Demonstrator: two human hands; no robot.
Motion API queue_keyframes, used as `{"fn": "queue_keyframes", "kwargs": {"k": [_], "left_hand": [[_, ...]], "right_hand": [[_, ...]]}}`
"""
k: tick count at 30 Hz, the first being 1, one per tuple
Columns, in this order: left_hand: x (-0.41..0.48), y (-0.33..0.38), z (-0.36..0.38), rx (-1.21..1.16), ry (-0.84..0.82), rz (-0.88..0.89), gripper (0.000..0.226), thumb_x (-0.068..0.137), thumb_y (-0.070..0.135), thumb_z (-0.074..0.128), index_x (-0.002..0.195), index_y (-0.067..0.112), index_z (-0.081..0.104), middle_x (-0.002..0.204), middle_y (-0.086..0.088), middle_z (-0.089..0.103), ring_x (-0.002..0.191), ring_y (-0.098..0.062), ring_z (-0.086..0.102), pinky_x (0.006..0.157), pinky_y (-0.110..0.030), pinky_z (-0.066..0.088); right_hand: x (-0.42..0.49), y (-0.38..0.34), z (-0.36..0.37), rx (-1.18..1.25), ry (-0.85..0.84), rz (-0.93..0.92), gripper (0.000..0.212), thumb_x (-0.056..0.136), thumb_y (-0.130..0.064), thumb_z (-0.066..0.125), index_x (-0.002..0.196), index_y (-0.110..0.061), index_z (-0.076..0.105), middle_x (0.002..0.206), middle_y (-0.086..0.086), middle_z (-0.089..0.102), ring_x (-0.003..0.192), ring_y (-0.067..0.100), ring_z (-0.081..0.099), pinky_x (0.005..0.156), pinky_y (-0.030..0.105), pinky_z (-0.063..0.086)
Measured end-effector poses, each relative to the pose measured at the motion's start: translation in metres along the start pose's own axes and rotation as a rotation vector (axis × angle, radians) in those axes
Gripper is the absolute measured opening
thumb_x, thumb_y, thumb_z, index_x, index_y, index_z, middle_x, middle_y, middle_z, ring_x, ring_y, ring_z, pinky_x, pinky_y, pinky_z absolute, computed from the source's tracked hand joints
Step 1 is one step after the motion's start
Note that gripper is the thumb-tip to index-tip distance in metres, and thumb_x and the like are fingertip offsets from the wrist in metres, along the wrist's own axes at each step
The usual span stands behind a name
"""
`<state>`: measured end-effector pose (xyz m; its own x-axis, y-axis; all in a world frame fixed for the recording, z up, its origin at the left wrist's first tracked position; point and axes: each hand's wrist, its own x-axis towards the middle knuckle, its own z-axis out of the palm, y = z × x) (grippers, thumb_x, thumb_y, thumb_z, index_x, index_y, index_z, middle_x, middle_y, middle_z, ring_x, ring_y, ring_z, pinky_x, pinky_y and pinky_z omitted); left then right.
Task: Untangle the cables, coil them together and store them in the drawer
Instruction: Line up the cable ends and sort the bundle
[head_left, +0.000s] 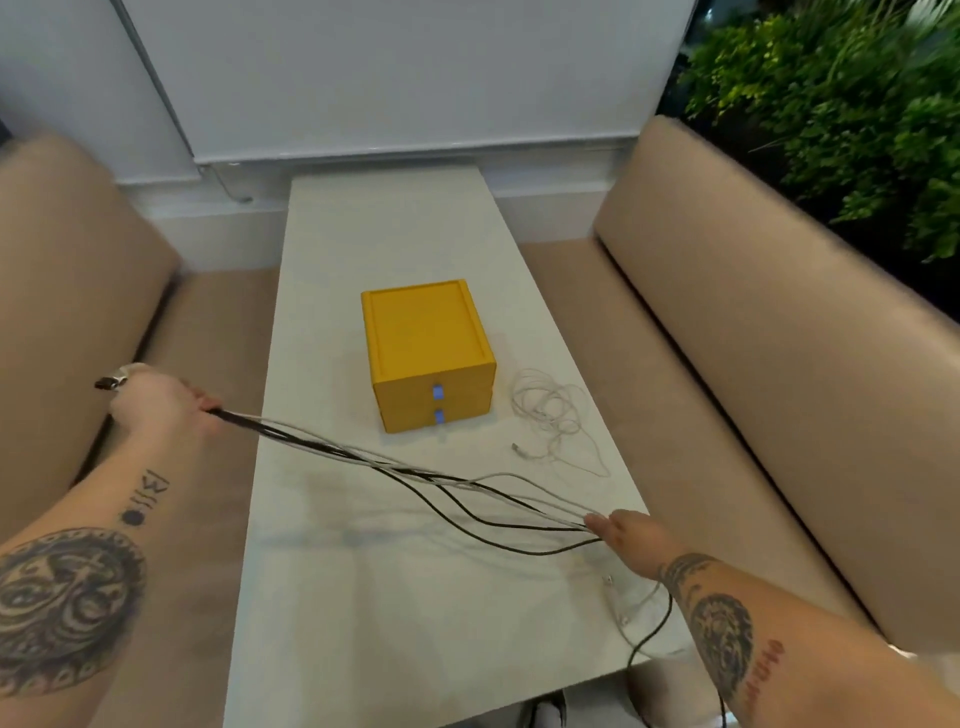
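Observation:
A bundle of black and white cables (415, 475) stretches across the white table between my two hands. My left hand (156, 400), out over the left bench, grips one end of the bundle, with plug ends sticking out behind it. My right hand (631, 538), near the table's right edge, holds the other end; loose cable tails hang down below it. A separate white cable (553, 415) lies tangled on the table to the right of the yellow drawer box (428, 353). Both of the box's drawers, with blue pull tabs, are closed.
The narrow white table (363, 623) runs away from me between two beige padded benches (753, 312). A white wall panel stands at the far end. Green plants (857, 104) fill the upper right corner.

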<state>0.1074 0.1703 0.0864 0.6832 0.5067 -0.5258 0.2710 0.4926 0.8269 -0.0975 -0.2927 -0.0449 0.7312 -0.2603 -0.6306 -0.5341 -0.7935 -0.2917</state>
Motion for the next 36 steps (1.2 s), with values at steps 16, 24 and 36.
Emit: {"fn": "queue_keyframes", "kwargs": {"k": [16, 24, 36], "left_hand": [[-0.029, -0.036, 0.023, 0.055, -0.079, -0.015, 0.035, 0.102, 0.039, 0.039, 0.07, 0.025, 0.037, 0.068, 0.008, 0.035, 0.051, -0.008, 0.034, 0.046, -0.022, 0.029], [-0.049, -0.05, 0.023, 0.008, -0.079, 0.067, 0.047, 0.103, 0.049, 0.043, 0.064, 0.025, 0.031, 0.054, 0.009, 0.025, 0.039, -0.009, 0.015, 0.038, -0.022, 0.007], [-0.05, -0.005, -0.013, 0.305, -0.261, -0.229, 0.041, 0.107, 0.038, 0.038, 0.069, 0.024, 0.032, 0.044, 0.01, 0.025, 0.028, -0.002, 0.02, 0.028, -0.012, 0.009]], "right_hand": [[0.041, -0.05, -0.043, 0.028, 0.47, -0.163, 0.031, 0.102, -0.038, 0.042, 0.088, -0.015, 0.058, 0.088, 0.003, 0.061, 0.083, 0.023, 0.056, 0.073, 0.034, 0.045], [0.106, -0.094, -0.044, -0.297, 0.286, -0.342, 0.032, 0.099, -0.035, 0.05, 0.125, -0.032, 0.067, 0.126, -0.002, 0.066, 0.119, 0.023, 0.055, 0.096, 0.036, 0.041], [0.123, -0.099, -0.007, -0.451, 0.229, -0.25, 0.044, 0.099, -0.057, 0.039, 0.112, -0.023, 0.065, 0.114, 0.001, 0.068, 0.107, 0.023, 0.061, 0.089, 0.035, 0.039]]}}
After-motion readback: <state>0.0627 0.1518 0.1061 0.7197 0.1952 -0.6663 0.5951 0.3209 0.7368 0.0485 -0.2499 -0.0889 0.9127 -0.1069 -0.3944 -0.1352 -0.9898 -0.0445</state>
